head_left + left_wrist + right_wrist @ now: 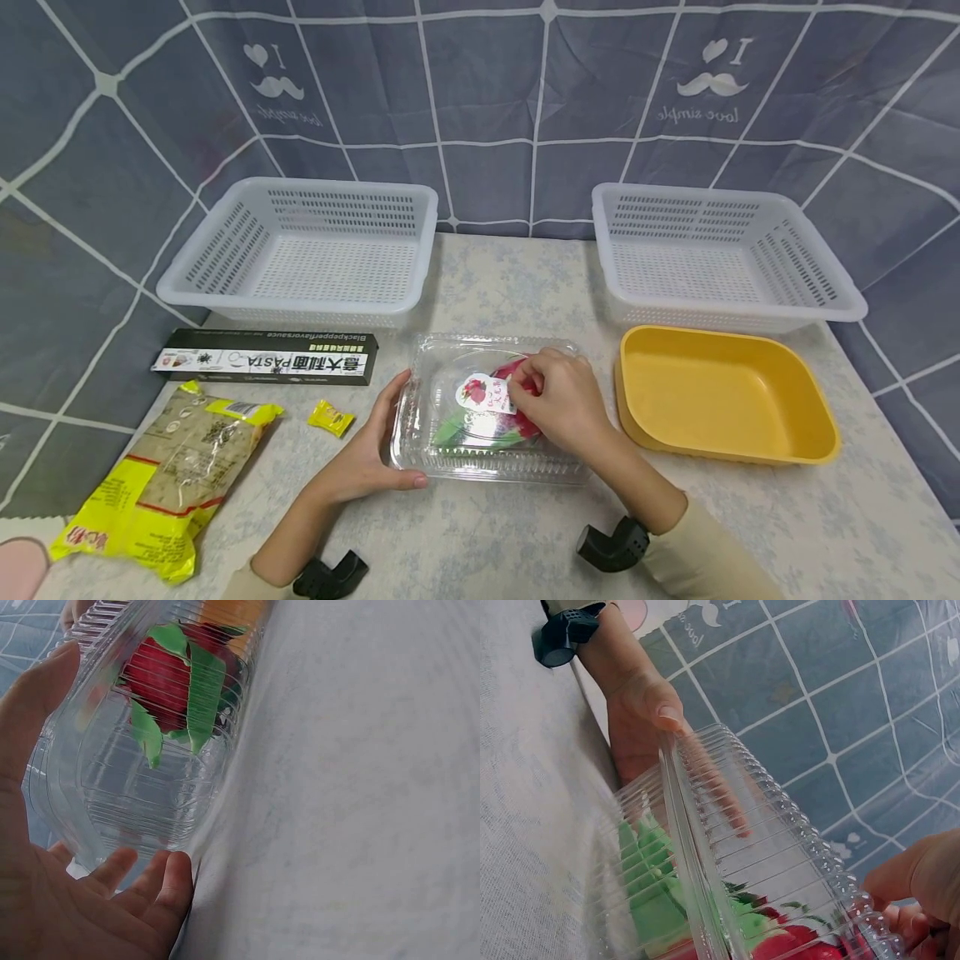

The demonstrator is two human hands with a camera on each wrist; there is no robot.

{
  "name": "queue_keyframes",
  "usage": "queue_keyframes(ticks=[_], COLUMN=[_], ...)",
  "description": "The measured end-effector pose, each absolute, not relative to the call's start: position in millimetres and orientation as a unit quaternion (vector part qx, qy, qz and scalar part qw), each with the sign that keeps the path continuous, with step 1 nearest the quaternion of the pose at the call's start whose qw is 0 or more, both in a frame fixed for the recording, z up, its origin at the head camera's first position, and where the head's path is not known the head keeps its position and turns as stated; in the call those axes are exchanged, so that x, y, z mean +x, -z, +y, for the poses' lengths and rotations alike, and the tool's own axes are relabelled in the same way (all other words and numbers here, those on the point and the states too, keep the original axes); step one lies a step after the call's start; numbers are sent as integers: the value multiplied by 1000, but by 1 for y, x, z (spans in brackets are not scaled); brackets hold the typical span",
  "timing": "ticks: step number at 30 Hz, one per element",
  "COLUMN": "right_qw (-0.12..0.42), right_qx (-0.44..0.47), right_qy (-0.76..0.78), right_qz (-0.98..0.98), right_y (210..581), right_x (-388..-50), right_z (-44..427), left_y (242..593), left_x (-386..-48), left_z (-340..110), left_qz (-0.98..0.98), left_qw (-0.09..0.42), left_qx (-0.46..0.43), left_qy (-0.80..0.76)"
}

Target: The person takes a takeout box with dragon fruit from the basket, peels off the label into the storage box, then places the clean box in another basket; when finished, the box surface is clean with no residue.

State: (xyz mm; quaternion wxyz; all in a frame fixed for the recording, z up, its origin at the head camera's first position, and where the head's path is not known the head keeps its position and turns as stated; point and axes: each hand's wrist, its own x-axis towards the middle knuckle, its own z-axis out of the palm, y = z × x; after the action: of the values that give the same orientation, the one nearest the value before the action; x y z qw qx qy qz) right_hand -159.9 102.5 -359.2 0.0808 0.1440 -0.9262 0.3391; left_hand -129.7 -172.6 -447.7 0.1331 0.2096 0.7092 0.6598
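A clear plastic clamshell box [491, 464] lies on the table between the two hands, its lid down. Inside it is a red dragon fruit [161, 675] with green scales, partly covered by the right hand in the head view. The lid carries a white label sticker [480, 393] with a fruit picture. My left hand [371, 454] holds the box's left end, fingers along the side and thumb at the near corner. Above the lid, my right hand [558, 400] pinches the sticker's right edge between thumb and index finger, other fingers curled.
White baskets stand at back left [337, 312] and back right [735, 312]. A yellow tub [727, 392] is right of the box. On the left lie a black pasta box [262, 357], a small yellow packet [330, 418] and a large yellow bag [165, 479].
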Motion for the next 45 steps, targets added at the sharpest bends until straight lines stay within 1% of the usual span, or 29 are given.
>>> queue_keyframes(ticks=[7, 11, 19, 30, 37, 45], right_qw=[110, 115, 69, 43, 55, 80], right_qx=[160, 165, 155, 118, 73, 53], right_qy=[-354, -368, -443, -486, -470, -444], right_qz=[-915, -908, -880, -865, -878, -891], right_y=[359, 357, 346, 335, 328, 331], right_x=[-157, -156, -152, -152, -152, -152], right_z=[103, 104, 110, 134, 160, 186], left_y=[447, 447, 449, 450, 449, 448], left_x=[-130, -131, -131, -131, -130, -131], left_z=[-172, -172, -174, -174, -174, -173], left_qz=[713, 713, 707, 705, 706, 704], left_qw=[133, 132, 132, 137, 132, 133], left_qx=[209, 210, 213, 214, 214, 214], left_qy=[-656, -656, -661, -662, -662, -663])
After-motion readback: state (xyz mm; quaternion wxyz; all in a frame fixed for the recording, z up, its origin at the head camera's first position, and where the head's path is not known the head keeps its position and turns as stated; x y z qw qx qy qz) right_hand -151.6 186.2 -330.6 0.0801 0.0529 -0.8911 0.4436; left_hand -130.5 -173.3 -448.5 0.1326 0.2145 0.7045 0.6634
